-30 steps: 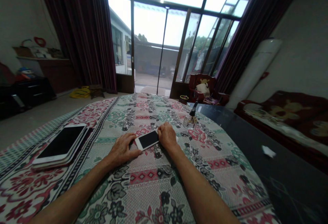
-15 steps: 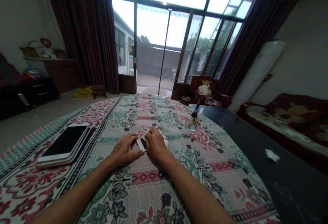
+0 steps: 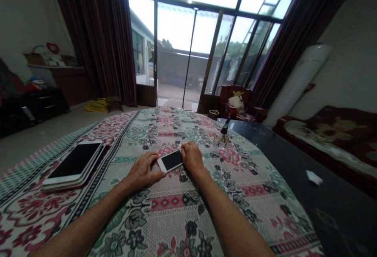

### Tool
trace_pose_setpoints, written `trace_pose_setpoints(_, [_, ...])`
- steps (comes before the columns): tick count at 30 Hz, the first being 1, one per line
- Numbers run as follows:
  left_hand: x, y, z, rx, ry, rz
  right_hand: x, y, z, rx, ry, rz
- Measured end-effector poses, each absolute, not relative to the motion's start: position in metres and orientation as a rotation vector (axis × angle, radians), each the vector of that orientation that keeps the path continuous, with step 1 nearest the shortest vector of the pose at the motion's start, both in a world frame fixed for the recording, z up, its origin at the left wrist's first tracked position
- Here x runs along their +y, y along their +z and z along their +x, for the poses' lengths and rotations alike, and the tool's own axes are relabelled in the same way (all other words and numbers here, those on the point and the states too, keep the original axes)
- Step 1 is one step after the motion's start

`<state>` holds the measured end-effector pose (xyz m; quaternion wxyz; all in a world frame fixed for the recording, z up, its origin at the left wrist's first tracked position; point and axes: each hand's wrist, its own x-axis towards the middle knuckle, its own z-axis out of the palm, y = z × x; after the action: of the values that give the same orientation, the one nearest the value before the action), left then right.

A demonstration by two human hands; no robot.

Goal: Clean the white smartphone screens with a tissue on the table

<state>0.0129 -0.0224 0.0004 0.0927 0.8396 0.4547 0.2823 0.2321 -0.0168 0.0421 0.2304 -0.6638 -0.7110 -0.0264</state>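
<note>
A white smartphone (image 3: 172, 161) with a dark screen lies face up on the patterned tablecloth (image 3: 171, 219). My left hand (image 3: 146, 169) grips its left end, thumb at the near edge and fingers at the far edge. Over the right end of the phone rests my right hand (image 3: 192, 157), its fingers curled together and hiding that end. Whatever those fingers may hold cannot be made out. Farther left, a white tablet (image 3: 75, 163) with a black screen lies on top of other flat devices.
Beyond my right hand stands a small clear glass bottle (image 3: 221, 141) with a black top. A crumpled white piece (image 3: 314, 177) lies on the dark surface (image 3: 332, 210) at the right. Past the table are a wooden chair (image 3: 235, 100) and glass doors (image 3: 176, 61).
My right hand has slid right across the phone, from over the screen to its right end, so more of the screen shows. My left hand has stayed in place.
</note>
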Motion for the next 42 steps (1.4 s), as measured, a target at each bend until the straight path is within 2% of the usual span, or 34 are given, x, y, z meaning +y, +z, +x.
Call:
trace_pose_setpoints(7, [-0.024, 0.003, 0.013, 1.356, 0.821, 2.477, -0.022, 0.043, 0.221, -2.011, -0.108, -1.825])
trace_pose_setpoints(18, [-0.025, 0.002, 0.017, 1.345, 0.879, 2.464, -0.041, 0.043, 0.176, -2.26, 0.0, -1.57])
trace_pose_setpoints(28, [-0.027, 0.009, 0.016, 1.383, 0.79, 2.435, -0.019, 0.047, 0.227, -1.96, -0.083, -1.889])
trace_pose_setpoints(33, [-0.028, 0.009, 0.016, 1.378, 0.794, 2.439, -0.024, 0.045, 0.215, -2.007, -0.123, -1.86])
trace_pose_setpoints(42, [-0.025, 0.005, 0.017, 1.329, 0.88, 2.45, -0.046, 0.048, 0.178, -2.235, 0.117, -1.603])
